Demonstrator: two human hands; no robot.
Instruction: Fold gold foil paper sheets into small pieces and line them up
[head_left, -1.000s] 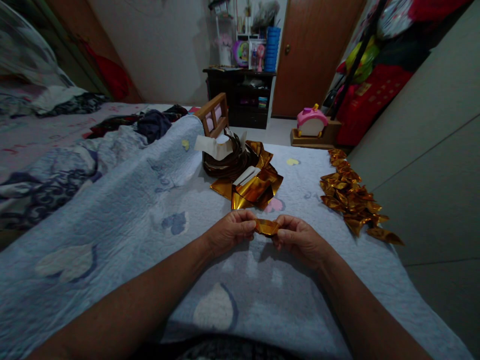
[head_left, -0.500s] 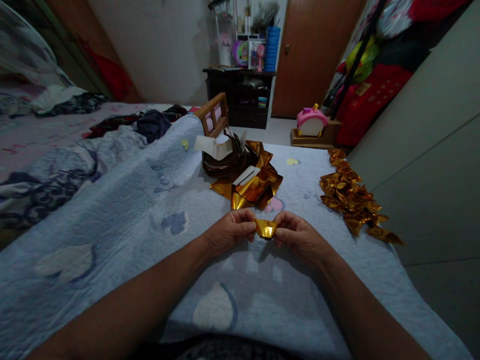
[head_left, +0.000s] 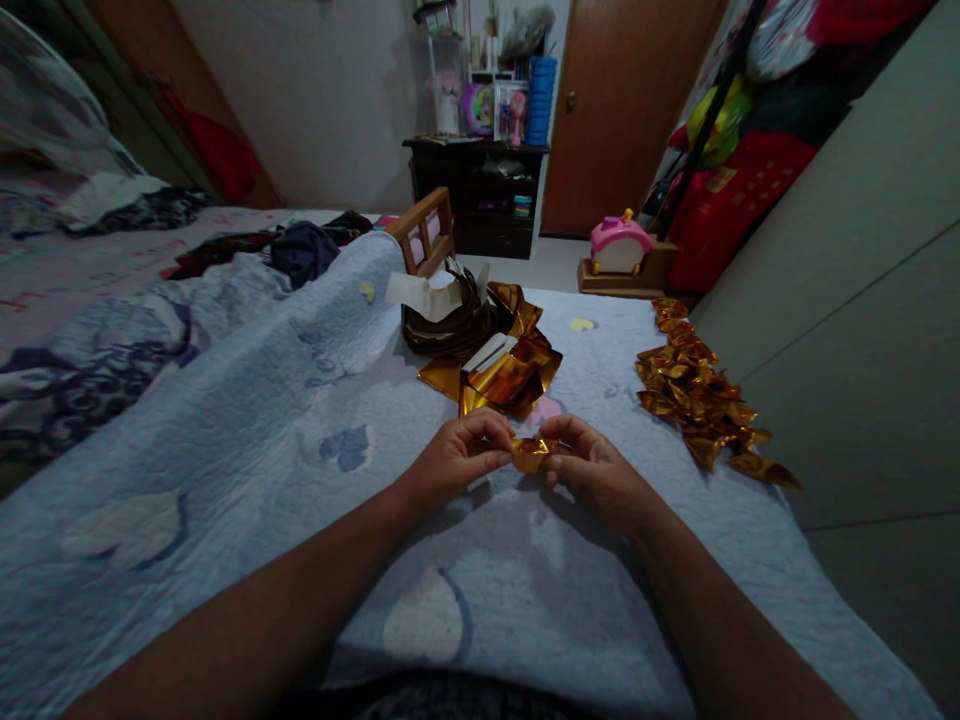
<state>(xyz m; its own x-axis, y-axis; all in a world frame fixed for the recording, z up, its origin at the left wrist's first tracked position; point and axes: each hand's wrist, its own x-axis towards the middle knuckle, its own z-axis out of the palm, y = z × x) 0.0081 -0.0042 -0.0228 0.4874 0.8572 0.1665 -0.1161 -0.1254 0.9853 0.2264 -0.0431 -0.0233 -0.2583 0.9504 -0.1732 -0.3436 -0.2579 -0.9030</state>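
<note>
Between my two hands is a small folded gold foil paper (head_left: 530, 457), shaped like a little boat with a hollow top. My left hand (head_left: 463, 455) pinches its left end between thumb and fingers. At the right end, the thumb and fingers of my right hand (head_left: 589, 462) close on it in the same way. Just beyond my hands lies a loose stack of gold foil sheets (head_left: 514, 375), some with pale backs showing. A heap of folded gold foil pieces (head_left: 694, 390) sits to the right, along the bed's edge.
A light blue quilt (head_left: 262, 480) with heart patterns covers the bed. Beside the foil stack, a dark coiled bundle (head_left: 450, 325) with white paper lies near a wooden rail (head_left: 424, 230). Clothes (head_left: 300, 250) lie at left. A pink toy (head_left: 620, 243) stands beyond the bed.
The folded foil paper has tipped, so its hollow top now shows where its flat shiny side showed before. My fingers have shifted slightly at both ends.
</note>
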